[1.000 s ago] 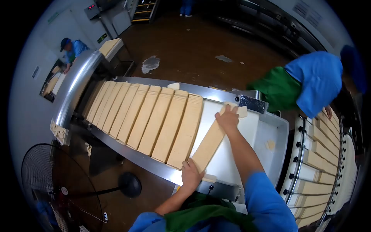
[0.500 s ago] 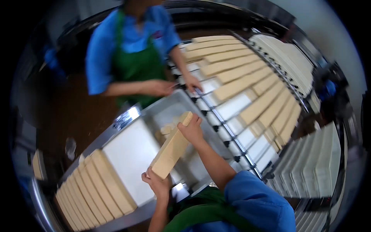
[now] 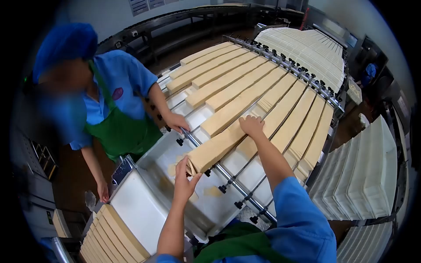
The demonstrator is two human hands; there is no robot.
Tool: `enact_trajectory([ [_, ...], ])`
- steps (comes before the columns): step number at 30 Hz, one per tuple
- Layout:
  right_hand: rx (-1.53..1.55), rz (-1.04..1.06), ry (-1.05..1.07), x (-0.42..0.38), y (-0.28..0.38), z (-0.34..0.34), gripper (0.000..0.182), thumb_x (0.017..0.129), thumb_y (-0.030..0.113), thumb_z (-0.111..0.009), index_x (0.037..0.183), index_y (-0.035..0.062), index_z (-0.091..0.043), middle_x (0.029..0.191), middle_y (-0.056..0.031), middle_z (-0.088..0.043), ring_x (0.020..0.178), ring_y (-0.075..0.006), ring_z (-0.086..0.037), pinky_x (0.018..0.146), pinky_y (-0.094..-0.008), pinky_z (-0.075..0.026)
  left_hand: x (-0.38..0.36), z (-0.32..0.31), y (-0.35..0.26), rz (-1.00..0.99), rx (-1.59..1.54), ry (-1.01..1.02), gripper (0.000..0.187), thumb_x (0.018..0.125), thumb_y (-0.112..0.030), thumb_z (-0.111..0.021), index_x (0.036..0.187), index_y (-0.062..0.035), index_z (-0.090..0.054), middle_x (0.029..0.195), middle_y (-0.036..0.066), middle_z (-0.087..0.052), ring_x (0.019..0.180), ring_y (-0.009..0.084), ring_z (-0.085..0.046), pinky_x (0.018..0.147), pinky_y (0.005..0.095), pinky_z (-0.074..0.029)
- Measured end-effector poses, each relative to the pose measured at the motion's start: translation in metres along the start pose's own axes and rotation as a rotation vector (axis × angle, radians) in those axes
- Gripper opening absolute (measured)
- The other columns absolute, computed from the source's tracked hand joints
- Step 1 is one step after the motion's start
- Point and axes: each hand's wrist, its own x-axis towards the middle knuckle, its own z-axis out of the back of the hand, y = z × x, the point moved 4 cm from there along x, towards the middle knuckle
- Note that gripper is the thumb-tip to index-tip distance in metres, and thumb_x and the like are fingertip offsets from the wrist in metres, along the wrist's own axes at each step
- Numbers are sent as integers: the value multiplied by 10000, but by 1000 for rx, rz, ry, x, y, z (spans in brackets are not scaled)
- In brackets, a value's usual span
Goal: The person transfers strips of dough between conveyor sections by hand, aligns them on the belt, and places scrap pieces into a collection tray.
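Observation:
A long stack of thin pale yellow sheets (image 3: pixel 217 150) lies tilted across the conveyor's near rail. My left hand (image 3: pixel 185 182) grips its near end, where a few sheets bend away from the rest. At the far end, my right hand (image 3: pixel 252 126) has its fingers closed over the stack. Below my left hand is a grey bin (image 3: pixel 153 173) with loose yellow scraps in it. The white conveyor (image 3: pixel 239 164) under the stack carries several similar long stacks (image 3: pixel 239 105) in lanes between thin rods.
A co-worker (image 3: pixel 118 109) in a blue shirt and green apron stands at the left, one hand on the metal rail (image 3: pixel 230 177). Several stacks (image 3: pixel 116 232) sit in a white tray (image 3: pixel 138 201) at lower left. White trays (image 3: pixel 351 175) are piled on the right.
Both hands have carried the stack from above the bin up and right onto the conveyor's near edge. The co-worker has shifted left, one hand now down by the white tray. My view has turned.

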Motion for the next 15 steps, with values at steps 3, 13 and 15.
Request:
enact_trajectory([
  [3, 31, 5, 11, 31, -14, -2, 616, 883, 459, -323, 1226, -5, -540, 1272, -209, -539, 1222, -389, -408, 1033, -541, -233, 14, -16, 2, 10, -8, 60, 731, 761, -47, -719, 1398, -48, -360, 1319, 134, -422, 1139, 256, -513, 902, 340, -477],
  [13, 45, -75, -100, 64, -33, -9, 531, 894, 369, -354, 1219, -6, -544, 1357, -186, -463, 1247, -339, -416, 1036, -438, -255, 41, -64, 24, 39, 19, 110, 686, 780, -45, -707, 1382, -45, -379, 1309, 148, -391, 1149, 253, -501, 930, 339, -472],
  [15, -114, -96, -342, 64, -36, -3, 476, 894, 342, -376, 1180, 12, -565, 1297, -170, -502, 1212, -317, -432, 1008, -421, -280, 47, -76, 28, -35, 96, 110, 681, 778, -40, -708, 1377, -45, -384, 1299, 152, -395, 1150, 255, -499, 938, 340, -468],
])
